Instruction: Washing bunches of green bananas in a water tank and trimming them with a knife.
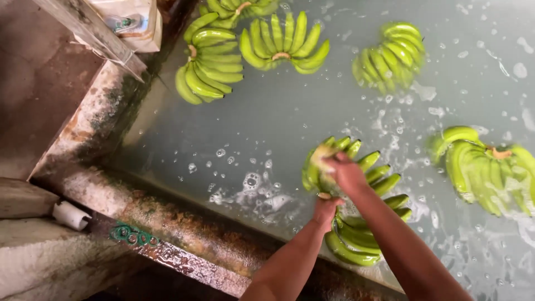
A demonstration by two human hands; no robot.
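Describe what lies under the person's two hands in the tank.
A bunch of green bananas floats in cloudy water under both hands: right hand, left hand. The hands cover its crown, and the tank bottom is hidden.

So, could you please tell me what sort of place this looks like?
Probably a banana washing station at a packing shed. Green banana bunches float in a water-filled concrete tank with a stained, wet rim. The left hand and right hand hold one bunch at the surface.

left hand [327, 210] curled, maybe gripping | right hand [346, 171] closed | forearms converging
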